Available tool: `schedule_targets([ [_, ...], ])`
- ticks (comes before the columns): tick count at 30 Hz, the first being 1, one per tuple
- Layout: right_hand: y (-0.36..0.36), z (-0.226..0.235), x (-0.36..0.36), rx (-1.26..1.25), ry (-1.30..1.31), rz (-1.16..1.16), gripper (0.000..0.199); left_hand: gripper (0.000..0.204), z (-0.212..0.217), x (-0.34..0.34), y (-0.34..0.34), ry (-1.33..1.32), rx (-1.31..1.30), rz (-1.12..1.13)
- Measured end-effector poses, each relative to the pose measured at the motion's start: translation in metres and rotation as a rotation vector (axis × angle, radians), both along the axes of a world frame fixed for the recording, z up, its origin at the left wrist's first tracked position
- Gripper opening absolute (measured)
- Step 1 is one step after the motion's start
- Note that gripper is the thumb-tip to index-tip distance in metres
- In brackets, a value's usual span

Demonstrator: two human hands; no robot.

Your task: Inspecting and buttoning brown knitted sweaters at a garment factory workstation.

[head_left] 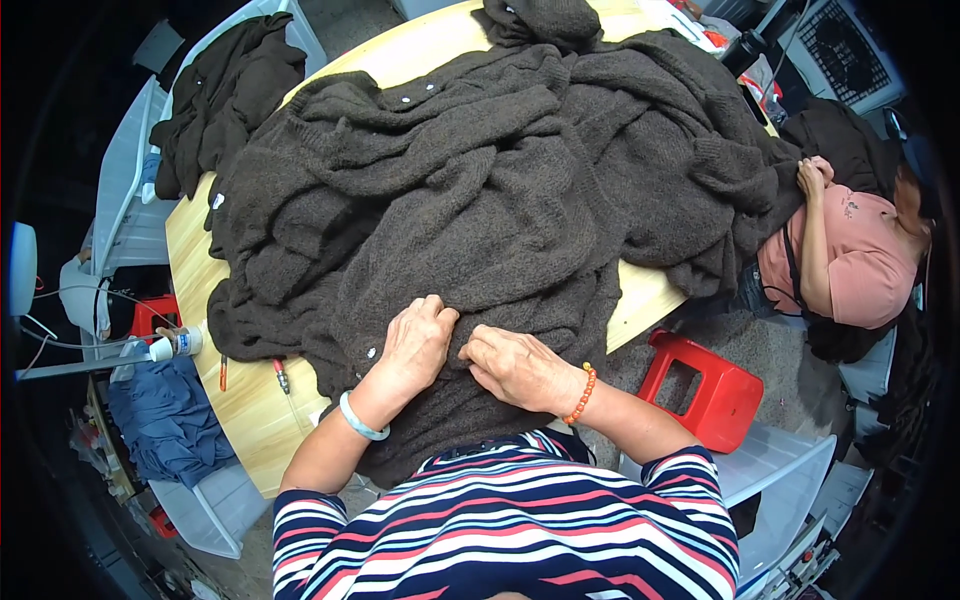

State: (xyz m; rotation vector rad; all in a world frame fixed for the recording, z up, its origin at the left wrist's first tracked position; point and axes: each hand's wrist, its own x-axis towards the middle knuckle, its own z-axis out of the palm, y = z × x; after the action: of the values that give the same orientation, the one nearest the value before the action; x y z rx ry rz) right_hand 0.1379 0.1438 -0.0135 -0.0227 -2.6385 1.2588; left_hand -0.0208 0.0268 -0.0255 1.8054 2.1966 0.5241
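Note:
A heap of dark brown knitted sweaters [470, 220] spreads over the pale wooden table and hangs over its near edge toward my lap. My left hand [418, 342], with a pale bangle at the wrist, is closed with its fingertips pinching the knit. Close beside it on the right, my right hand [512, 368], with an orange bead bracelet, has curled fingers gripping the same sweater. A narrow gap separates the two hands. Whatever lies between the fingertips besides the knit is hidden. A small white tag [371, 353] shows on the fabric left of my left hand.
Pens or small tools [281, 376] and a small white bottle [180, 343] lie by the left edge of the table [250, 430]. Bins hold brown garments [225, 95] and blue cloth [170, 420]. A red stool [705, 392] stands right; a co-worker [850, 250] handles dark knitwear.

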Motion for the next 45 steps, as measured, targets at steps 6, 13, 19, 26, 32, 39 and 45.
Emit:
schedule_targets([
  [6,0.000,-0.002,0.000,-0.004,0.008,-0.021,0.014,0.012,-0.006,-0.007,0.008,-0.067,-0.046,0.091],
  [13,0.001,0.005,-0.009,-0.006,0.057,-0.043,0.017,0.009,0.022,-0.010,0.008,-0.506,-0.039,0.293],
  [19,-0.007,0.018,-0.001,0.076,0.108,-0.176,0.019,0.012,0.013,0.004,-0.002,-1.211,-0.031,0.418],
  [26,-0.013,0.015,-0.007,0.088,0.177,-0.308,0.027,0.014,0.003,0.001,-0.013,-1.477,-0.019,0.492],
  [32,-0.008,0.014,-0.007,0.038,0.098,-0.287,0.032,0.015,-0.014,0.004,-0.012,-1.604,0.047,0.496],
  [39,-0.012,0.011,0.000,-0.013,0.068,-0.301,0.029,0.016,-0.018,0.006,-0.014,-1.679,-0.009,0.488],
  [45,-0.011,0.006,0.007,0.023,0.121,-0.315,0.029,0.018,-0.003,0.009,-0.015,-1.571,-0.105,0.433],
])
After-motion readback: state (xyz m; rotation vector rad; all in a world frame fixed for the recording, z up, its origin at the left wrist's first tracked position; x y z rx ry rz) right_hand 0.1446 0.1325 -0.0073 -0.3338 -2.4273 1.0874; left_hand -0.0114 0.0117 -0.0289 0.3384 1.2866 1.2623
